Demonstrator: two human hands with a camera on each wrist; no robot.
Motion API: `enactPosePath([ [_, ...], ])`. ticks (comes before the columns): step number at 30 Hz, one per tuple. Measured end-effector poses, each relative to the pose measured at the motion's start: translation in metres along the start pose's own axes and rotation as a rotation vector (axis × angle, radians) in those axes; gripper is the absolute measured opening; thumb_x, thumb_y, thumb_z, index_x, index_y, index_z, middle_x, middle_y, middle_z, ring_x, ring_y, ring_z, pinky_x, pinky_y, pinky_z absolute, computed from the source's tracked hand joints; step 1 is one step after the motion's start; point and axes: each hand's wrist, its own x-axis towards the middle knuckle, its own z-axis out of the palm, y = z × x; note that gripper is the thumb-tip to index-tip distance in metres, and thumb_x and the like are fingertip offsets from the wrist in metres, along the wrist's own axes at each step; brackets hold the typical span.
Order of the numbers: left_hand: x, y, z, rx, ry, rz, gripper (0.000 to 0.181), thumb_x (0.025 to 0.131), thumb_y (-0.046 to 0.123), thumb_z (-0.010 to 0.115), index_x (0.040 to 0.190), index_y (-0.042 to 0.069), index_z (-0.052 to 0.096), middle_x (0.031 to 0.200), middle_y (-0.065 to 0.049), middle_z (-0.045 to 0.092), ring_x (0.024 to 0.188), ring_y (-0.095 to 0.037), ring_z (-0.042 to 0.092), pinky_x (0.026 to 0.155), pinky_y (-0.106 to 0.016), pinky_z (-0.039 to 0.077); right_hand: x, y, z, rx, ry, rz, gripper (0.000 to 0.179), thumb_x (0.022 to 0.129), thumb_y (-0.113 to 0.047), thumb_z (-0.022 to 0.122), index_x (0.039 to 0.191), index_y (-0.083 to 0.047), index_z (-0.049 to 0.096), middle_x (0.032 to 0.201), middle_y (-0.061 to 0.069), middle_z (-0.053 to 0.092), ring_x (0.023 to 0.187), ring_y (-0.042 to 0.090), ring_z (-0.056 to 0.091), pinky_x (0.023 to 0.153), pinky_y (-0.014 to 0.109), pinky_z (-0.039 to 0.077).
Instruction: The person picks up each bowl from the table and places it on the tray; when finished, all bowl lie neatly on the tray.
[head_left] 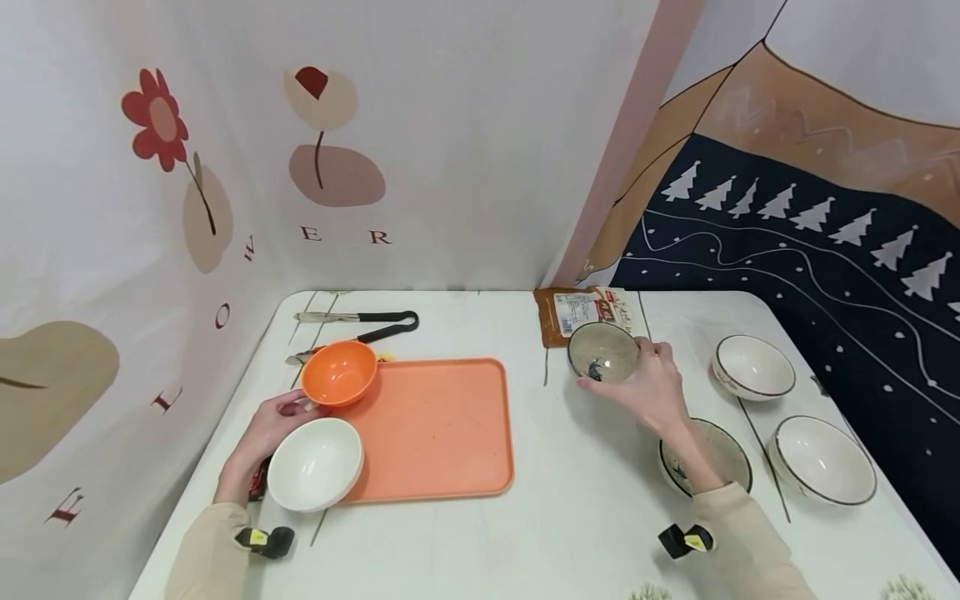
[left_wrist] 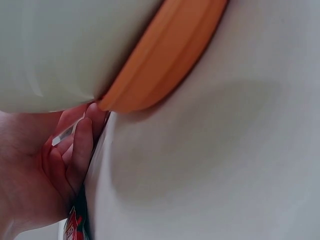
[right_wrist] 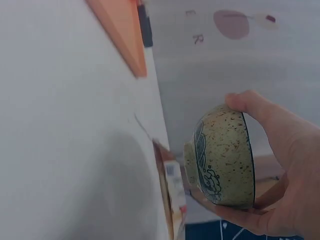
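Note:
My right hand grips a small speckled grey-beige bowl by its dark rim, with thumb and fingers on opposite sides. In the right wrist view the bowl is tipped on its side above the table, its blue wave pattern showing. On the left, my left hand lies beside an orange bowl and a white bowl, fingers loosely bent. The left wrist view shows its fingertips close to the edge of the orange tray, partly hidden by the white bowl.
The orange tray lies right of the left-hand bowls, black-handled tongs behind them. A brown food packet is at the back. A larger speckled bowl stands under my right forearm; two white dark-rimmed bowls stand far right.

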Motion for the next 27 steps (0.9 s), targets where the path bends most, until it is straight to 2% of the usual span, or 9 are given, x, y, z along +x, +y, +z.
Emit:
enactPosePath([
  [5, 0.0, 0.001, 0.001, 0.0, -0.002, -0.013, 0.065, 0.098, 0.041, 0.066, 0.143, -0.002, 0.051, 0.093, -0.009, 0.062, 0.082, -0.02, 0.056, 0.065, -0.028, 0.049, -0.005, -0.02, 0.014, 0.045, -0.029, -0.056, 0.124, 0.06, -0.068, 0.087, 0.148, 0.006, 0.04, 0.137, 0.033, 0.043, 0.117, 0.049, 0.056, 0.095, 0.06, 0.051],
  [9, 0.0, 0.001, 0.001, 0.003, 0.004, -0.018, 0.064, 0.097, 0.041, 0.066, 0.142, -0.002, 0.052, 0.092, -0.009, 0.062, 0.081, -0.02, 0.056, 0.065, -0.028, 0.049, -0.009, -0.037, 0.028, 0.1, -0.044, -0.107, 0.116, 0.059, -0.061, 0.09, 0.145, 0.002, 0.045, 0.136, 0.028, 0.045, 0.116, 0.044, 0.057, 0.094, 0.058, 0.052],
  [17, 0.0, 0.001, 0.001, -0.001, 0.001, -0.018, 0.064, 0.097, 0.041, 0.066, 0.143, -0.002, 0.052, 0.093, -0.009, 0.063, 0.083, -0.02, 0.056, 0.066, -0.028, 0.049, -0.019, -0.068, 0.054, 0.16, -0.129, -0.174, 0.113, 0.058, -0.059, 0.091, 0.144, 0.0, 0.047, 0.139, 0.024, 0.046, 0.119, 0.042, 0.057, 0.094, 0.057, 0.052],
  [27, 0.0, 0.001, -0.001, 0.017, 0.007, -0.015, 0.065, 0.098, 0.043, 0.065, 0.146, 0.001, 0.051, 0.096, -0.011, 0.063, 0.085, -0.02, 0.056, 0.067, -0.028, 0.049, -0.033, -0.095, 0.094, 0.213, -0.211, -0.301, 0.115, 0.053, -0.06, 0.092, 0.143, -0.003, 0.049, 0.127, 0.019, 0.05, 0.106, 0.036, 0.063, 0.086, 0.049, 0.057],
])
